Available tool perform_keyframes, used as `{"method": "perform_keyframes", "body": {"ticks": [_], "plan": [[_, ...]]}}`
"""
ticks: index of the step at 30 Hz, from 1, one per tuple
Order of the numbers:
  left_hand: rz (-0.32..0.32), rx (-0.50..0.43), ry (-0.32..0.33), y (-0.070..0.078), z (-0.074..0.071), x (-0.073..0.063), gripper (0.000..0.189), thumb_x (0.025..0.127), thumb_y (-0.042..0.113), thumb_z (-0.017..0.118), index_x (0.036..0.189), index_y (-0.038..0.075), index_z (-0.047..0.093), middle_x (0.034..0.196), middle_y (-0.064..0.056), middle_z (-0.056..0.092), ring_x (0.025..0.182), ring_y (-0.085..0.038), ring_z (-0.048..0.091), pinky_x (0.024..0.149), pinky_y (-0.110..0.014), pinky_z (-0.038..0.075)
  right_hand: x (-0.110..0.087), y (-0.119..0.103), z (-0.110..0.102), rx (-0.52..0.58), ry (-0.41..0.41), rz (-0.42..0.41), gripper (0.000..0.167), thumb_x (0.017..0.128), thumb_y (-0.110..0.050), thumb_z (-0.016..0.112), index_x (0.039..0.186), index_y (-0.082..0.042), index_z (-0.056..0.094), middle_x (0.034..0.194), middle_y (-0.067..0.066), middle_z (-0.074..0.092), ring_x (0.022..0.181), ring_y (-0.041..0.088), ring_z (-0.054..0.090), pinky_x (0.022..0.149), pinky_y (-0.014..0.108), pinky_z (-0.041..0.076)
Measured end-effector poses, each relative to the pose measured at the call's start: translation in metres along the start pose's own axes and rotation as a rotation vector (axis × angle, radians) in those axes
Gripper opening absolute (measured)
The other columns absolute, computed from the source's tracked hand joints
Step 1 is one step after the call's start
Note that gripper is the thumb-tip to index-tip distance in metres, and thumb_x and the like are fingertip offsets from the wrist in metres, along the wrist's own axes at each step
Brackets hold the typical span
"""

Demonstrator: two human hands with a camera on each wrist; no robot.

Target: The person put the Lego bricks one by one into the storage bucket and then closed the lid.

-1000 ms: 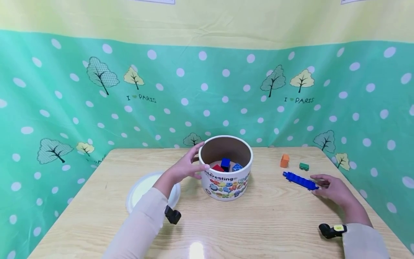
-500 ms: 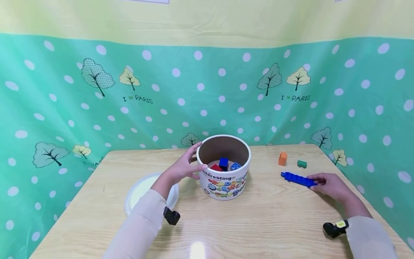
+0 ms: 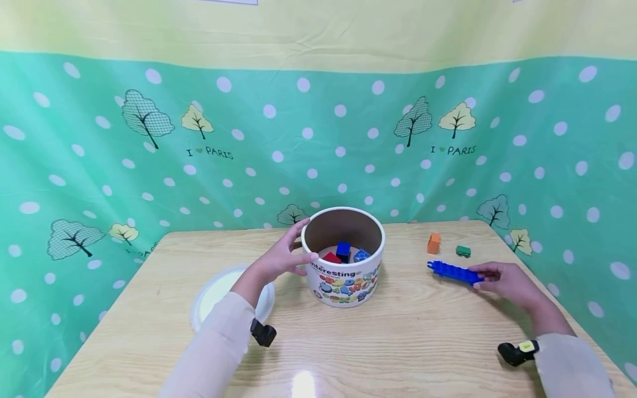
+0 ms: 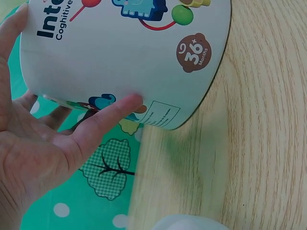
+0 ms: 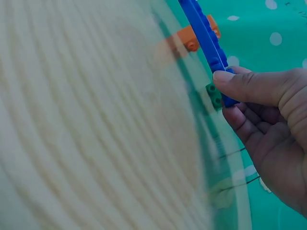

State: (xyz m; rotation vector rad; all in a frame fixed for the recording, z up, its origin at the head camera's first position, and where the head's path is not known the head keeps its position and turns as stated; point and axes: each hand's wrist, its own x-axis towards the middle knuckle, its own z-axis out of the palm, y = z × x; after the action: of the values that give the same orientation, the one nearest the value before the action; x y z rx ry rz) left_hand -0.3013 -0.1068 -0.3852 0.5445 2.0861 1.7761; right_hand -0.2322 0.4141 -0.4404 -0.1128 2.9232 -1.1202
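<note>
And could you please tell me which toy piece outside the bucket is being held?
The long blue piece, pinched by the right hand; the orange piece and green piece are untouched.

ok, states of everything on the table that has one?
Tub: upright, open, left hand against its side.
Lid: off, lying on the table, partly hidden by the sleeve.
Blue strip: pinched at one end by the right hand.
Orange piece: loose on the table.
Green piece: same, separate.
Red block, dark blue block, patterned blue block: inside the tub.
</note>
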Motion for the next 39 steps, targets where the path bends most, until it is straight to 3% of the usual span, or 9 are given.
{"method": "perform_keyframes", "body": {"ticks": [9, 16, 22, 30, 39], "plan": [[0.006, 0.007, -0.005, 0.001, -0.001, -0.001, 0.091, 0.086, 0.022, 0.076, 0.154, 0.035, 0.018, 0.159, -0.009, 0.017, 0.142, -0.043, 0.019, 0.079, -0.055, 0.056, 0.003, -0.017, -0.006, -0.021, 0.025, -0.045, 0.047, 0.084, -0.021, 0.078, 0.125, -0.002, 0.064, 0.116, 0.021, 0.063, 0.096, 0.025, 0.061, 0.071, 0.025, 0.054], [0.011, 0.007, -0.010, 0.002, 0.001, -0.002, 0.090, 0.085, 0.022, 0.076, 0.154, 0.034, 0.019, 0.159, -0.009, 0.016, 0.142, -0.043, 0.019, 0.079, -0.055, 0.056, 0.006, -0.033, -0.015, 0.010, 0.048, -0.103, 0.045, 0.085, -0.020, 0.077, 0.124, -0.001, 0.065, 0.122, 0.024, 0.060, 0.093, 0.012, 0.060, 0.072, 0.023, 0.055], [0.010, 0.007, -0.008, 0.002, 0.002, -0.002, 0.090, 0.086, 0.020, 0.074, 0.154, 0.034, 0.018, 0.159, -0.010, 0.016, 0.142, -0.044, 0.019, 0.079, -0.055, 0.056, 0.012, -0.053, -0.021, -0.009, 0.066, -0.155, 0.044, 0.086, -0.021, 0.076, 0.124, -0.001, 0.065, 0.120, 0.022, 0.061, 0.091, 0.011, 0.059, 0.073, 0.021, 0.053], [0.011, 0.008, -0.008, 0.002, 0.000, -0.002, 0.088, 0.087, 0.019, 0.073, 0.154, 0.034, 0.019, 0.159, -0.007, 0.017, 0.142, -0.043, 0.020, 0.079, -0.055, 0.056, 0.022, -0.083, -0.030, -0.011, 0.067, -0.152, 0.045, 0.086, -0.022, 0.077, 0.124, -0.001, 0.064, 0.116, 0.017, 0.060, 0.090, 0.015, 0.059, 0.071, 0.023, 0.054], [0.011, 0.007, 0.000, 0.001, 0.000, -0.003, 0.091, 0.084, 0.025, 0.077, 0.154, 0.034, 0.019, 0.159, -0.009, 0.016, 0.142, -0.043, 0.019, 0.079, -0.054, 0.056, 0.031, -0.105, -0.043, 0.006, 0.053, -0.191, 0.042, 0.087, -0.016, 0.075, 0.124, -0.001, 0.064, 0.119, 0.020, 0.060, 0.089, 0.010, 0.060, 0.071, 0.024, 0.055]]}}
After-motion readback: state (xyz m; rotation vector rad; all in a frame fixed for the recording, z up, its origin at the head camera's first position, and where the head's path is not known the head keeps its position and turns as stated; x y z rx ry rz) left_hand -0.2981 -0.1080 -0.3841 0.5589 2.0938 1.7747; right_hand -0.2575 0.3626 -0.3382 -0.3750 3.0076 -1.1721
